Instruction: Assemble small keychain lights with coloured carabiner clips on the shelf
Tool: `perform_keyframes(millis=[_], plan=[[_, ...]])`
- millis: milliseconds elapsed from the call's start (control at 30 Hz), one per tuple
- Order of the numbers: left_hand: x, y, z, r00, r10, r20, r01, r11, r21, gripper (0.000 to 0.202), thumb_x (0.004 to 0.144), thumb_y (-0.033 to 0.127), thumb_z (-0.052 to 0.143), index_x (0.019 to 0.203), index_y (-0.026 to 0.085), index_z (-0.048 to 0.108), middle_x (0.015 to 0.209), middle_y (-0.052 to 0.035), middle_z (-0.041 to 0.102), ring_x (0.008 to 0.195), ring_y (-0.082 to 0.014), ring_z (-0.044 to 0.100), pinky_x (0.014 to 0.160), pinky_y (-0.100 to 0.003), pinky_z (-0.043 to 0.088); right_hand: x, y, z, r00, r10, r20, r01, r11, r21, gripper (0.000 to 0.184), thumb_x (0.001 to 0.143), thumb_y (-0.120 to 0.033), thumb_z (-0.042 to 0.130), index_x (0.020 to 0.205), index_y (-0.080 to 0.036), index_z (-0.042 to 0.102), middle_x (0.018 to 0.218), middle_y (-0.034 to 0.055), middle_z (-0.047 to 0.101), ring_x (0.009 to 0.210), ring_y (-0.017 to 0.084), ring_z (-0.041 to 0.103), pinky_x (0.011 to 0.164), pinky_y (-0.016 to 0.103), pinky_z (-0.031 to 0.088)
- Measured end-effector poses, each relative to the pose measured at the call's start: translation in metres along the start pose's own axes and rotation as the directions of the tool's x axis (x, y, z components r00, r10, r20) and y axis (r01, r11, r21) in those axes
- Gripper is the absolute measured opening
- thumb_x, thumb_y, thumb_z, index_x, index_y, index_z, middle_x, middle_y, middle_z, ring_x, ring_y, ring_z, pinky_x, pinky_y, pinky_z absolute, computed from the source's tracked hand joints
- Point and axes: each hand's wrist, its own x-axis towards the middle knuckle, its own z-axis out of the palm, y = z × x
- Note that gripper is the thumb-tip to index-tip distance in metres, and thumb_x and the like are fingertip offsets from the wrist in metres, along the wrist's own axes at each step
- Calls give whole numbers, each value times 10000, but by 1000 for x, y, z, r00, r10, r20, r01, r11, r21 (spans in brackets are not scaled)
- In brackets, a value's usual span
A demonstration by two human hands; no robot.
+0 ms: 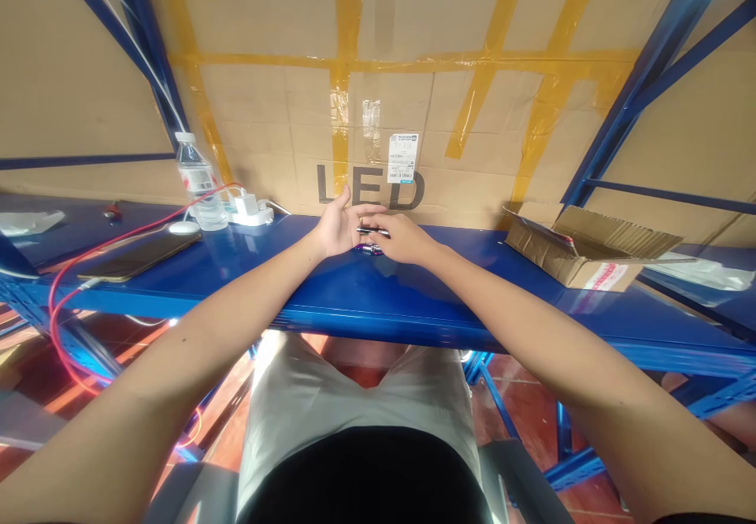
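Note:
Both hands meet over the middle of a blue metal shelf (413, 295). My left hand (339, 224) is palm up with its fingers spread. My right hand (402, 238) lies against it, fingers closed on a thin dark pen-like item (373, 232) that reaches across into the left palm. A small purple object (367, 249) shows just beneath the two hands, on the shelf; I cannot tell whether either hand holds it.
A taped cardboard sheet (413, 91) marked "LED" backs the shelf. A water bottle (198, 181), white charger (251, 209), phone (138, 258) and red cable (64, 288) sit at the left. An open cardboard box (591, 248) lies at the right. Blue rack posts (626, 114) flank the space.

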Motion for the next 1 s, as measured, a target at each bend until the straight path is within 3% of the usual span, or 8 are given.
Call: perform_keyframes(millis=[200,433,733,1000], plan=[[0,0,1,1000,-4,-10,4,1000,11,919,928,822,292,1207,57,718,947,-206,750,808,-296,716,711,-397,554,1,0,0,1000,27,8,-27,999,-18,392,994,-219,535,1348,-251,702,1411,67,677,1255,283,646,1030,418,517],[-2,0,6,1000,-5,-28,5,1000,13,908,938,812,282,1211,58,708,957,-201,755,833,-294,719,717,-386,558,-1,-3,0,1000,12,-15,-13,998,-62,324,963,-212,551,1195,-259,772,1222,42,767,1087,261,707,949,379,536],[-3,1,7,1000,-5,-19,5,1000,-7,890,955,794,265,1205,60,701,1011,-213,759,887,-302,731,762,-404,564,0,-6,-3,997,60,-48,-63,995,-83,360,932,-209,553,1194,-276,791,1173,30,778,1006,259,709,871,365,547],[-2,1,5,1000,-16,-7,16,1000,-7,886,947,804,257,1214,79,691,971,-196,760,843,-291,728,755,-398,559,0,-5,-2,993,71,-92,-76,995,-58,332,924,-246,572,1174,-259,789,1195,40,774,1041,279,702,854,373,551]])
